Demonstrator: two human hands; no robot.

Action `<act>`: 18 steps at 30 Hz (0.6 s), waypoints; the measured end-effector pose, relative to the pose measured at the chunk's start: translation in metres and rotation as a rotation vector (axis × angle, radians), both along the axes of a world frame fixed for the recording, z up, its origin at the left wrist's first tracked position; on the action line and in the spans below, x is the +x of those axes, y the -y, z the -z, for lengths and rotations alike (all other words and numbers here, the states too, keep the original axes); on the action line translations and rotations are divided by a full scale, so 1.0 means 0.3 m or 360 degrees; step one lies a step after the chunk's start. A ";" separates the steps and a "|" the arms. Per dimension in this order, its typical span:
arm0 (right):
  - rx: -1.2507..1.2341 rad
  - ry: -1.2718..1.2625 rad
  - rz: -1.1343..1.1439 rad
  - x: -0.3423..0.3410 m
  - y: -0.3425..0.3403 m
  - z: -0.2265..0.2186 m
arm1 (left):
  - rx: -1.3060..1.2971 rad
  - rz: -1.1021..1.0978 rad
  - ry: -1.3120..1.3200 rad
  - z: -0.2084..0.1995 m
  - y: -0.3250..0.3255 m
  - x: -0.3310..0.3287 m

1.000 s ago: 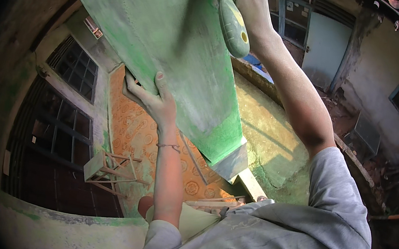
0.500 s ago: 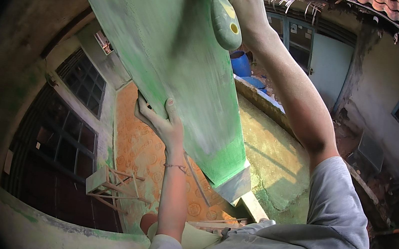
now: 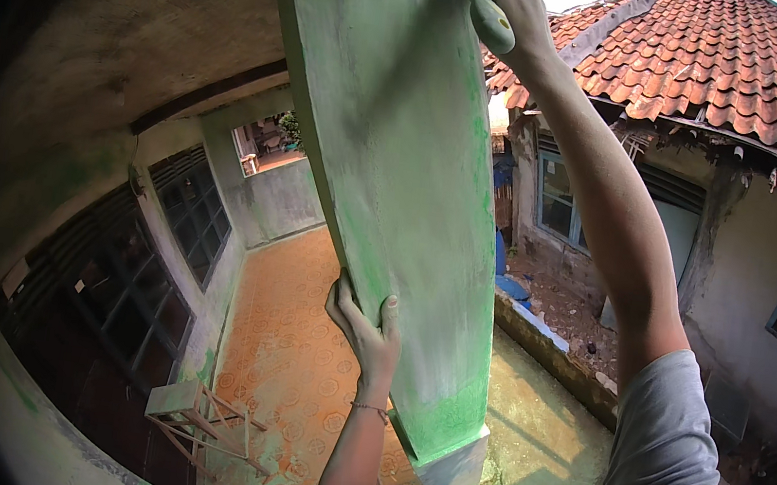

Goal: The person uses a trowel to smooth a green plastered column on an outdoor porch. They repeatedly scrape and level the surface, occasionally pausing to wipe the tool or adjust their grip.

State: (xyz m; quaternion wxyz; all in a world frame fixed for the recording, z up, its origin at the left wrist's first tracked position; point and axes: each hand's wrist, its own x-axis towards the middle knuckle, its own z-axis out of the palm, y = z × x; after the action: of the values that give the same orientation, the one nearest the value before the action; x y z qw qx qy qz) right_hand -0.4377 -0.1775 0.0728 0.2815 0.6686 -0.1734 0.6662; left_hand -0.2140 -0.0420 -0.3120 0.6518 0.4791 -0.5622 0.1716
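A tall pillar [image 3: 386, 183] with worn green paint and pale, chalky patches rises in front of me. High at its right edge, my right hand [image 3: 517, 9] is closed round a scraper with a green handle [image 3: 490, 22]. Only a sliver of its blade shows, against the painted face, and a long shadow falls from there. Lower down, my left hand [image 3: 369, 333] grips the pillar's left edge, thumb on the front face and fingers round the side. A thin bracelet is on that wrist.
A small wooden stand [image 3: 203, 419] is on the orange patterned floor [image 3: 286, 347] to the left, by dark windows [image 3: 123, 286]. Right of the pillar runs a low wall [image 3: 560, 358]. Beyond it stands a house with a red tiled roof [image 3: 707, 59].
My view has tilted up, showing more roof and the pillar more upright. The scraper and right hand are now near the pillar's upper right edge. My left hand still grips the left edge.
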 end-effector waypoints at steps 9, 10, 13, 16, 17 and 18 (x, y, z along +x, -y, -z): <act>-0.0400 -0.0397 0.0032 0.191 -0.199 -0.046 | 0.0023 0.0500 -0.0202 -0.095 0.043 0.161; -0.0475 -0.0442 0.0120 0.194 -0.195 -0.062 | 0.0084 0.0585 -0.0284 -0.105 0.123 0.192; -0.0803 -0.0501 0.0178 0.254 -0.162 -0.205 | 0.0265 0.0687 -0.0493 -0.165 0.232 0.330; -0.0886 -0.0609 -0.0134 0.266 -0.172 -0.368 | 0.0416 0.0843 -0.0656 -0.204 0.346 0.362; -0.0787 -0.0639 0.0075 0.268 -0.199 -0.416 | 0.0419 0.0860 -0.0673 -0.213 0.385 0.353; -0.0808 -0.0636 0.0051 0.274 -0.202 -0.417 | 0.0422 0.0850 -0.0684 -0.213 0.398 0.365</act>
State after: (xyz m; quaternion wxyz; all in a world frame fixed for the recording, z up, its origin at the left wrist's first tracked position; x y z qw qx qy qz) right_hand -0.3554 -0.1168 0.1979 0.4782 0.6917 0.0467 0.5391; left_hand -0.1043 -0.1614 -0.2482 0.7092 0.4210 -0.5349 -0.1836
